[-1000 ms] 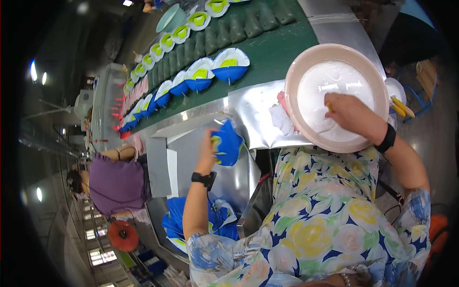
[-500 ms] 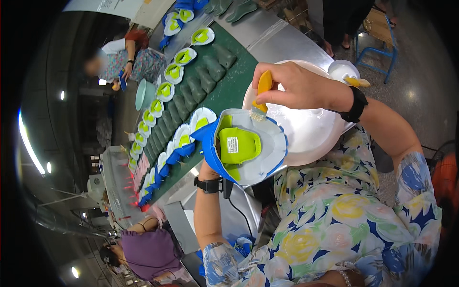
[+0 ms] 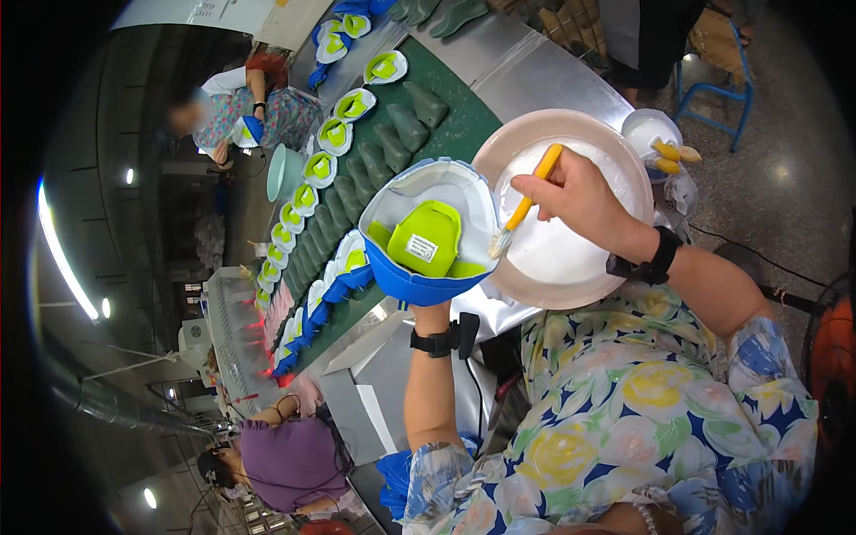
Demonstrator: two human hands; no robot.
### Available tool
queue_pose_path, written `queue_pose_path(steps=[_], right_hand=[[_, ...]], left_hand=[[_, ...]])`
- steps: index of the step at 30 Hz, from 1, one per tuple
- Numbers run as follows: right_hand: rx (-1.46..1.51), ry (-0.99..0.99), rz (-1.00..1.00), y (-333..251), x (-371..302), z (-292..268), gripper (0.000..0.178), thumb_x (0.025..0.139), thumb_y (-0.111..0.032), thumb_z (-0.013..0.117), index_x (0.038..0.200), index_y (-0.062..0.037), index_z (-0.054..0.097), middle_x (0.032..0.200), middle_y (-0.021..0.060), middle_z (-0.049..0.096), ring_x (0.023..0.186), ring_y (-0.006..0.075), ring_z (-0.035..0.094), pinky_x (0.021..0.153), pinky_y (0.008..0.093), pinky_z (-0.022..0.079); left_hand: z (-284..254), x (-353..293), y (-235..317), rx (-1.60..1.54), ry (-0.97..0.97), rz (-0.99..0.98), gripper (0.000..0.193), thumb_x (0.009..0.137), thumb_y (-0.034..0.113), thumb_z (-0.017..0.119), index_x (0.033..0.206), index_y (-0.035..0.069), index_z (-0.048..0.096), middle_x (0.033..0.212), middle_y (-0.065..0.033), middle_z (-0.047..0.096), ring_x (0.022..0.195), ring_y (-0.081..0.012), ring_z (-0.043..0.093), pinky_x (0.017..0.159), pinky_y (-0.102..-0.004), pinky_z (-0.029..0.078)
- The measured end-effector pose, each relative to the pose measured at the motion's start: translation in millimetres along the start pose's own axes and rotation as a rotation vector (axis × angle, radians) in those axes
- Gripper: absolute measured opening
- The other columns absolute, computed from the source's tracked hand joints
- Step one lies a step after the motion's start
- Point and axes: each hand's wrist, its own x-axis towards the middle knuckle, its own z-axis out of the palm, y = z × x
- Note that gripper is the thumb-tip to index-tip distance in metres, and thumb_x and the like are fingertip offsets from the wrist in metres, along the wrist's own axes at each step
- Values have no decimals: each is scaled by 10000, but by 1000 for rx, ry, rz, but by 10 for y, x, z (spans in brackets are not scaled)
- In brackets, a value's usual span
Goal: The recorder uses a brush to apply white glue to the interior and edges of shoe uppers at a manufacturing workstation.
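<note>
My left hand (image 3: 432,316) holds up a blue shoe upper (image 3: 419,282) from below; its fingers are mostly hidden behind it. The upper is turned so its pale lining and lime-green inside, with a small white label, face me. My right hand (image 3: 580,198) is closed round the yellow handle of a brush (image 3: 532,194). The pale bristles touch the right edge of the upper's lining. Below my right hand stands a wide pinkish basin (image 3: 635,160) with white liquid in it.
A green conveyor belt (image 3: 456,125) carries rows of dark green shoe lasts (image 3: 407,127) and similar uppers (image 3: 335,136). A white container (image 3: 644,127) with yellow-handled brushes stands beyond the basin. A co-worker (image 3: 245,120) is across the belt; another in purple (image 3: 290,459) is at lower left.
The upper has turned in my left hand and tilted, moving up slightly. My right hand has shifted right and down, and the brush moved from the lining's top edge to its right edge.
</note>
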Motion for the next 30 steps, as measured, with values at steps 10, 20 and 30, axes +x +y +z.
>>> queue_pose_path(steps=[10,20,30], right_hand=[[64,-86,-235,-51,-99,-82,252,905,-176,722,1010,-6,568,841,104,684,714,147,679,644,254,523],[-7,-321,-995,-333,-156,116,233,874,-133,740,1031,-56,586,964,104,657,874,288,677,761,371,547],[-294,-266,-537,-197,141,-222,257,898,-185,681,966,-10,506,792,179,652,744,363,658,652,407,511]], left_hand=[[-235,9,10,-18,-135,-182,583,1019,458,471,1489,122,394,1428,-143,537,1241,-302,587,1026,-472,515],[363,-360,-444,-185,-99,-391,554,1019,436,485,1452,94,439,1361,-134,584,1179,-276,623,979,-455,547],[474,-333,-482,-199,-195,-422,658,993,571,433,1473,122,416,1417,-156,535,1245,-346,569,1062,-513,470]])
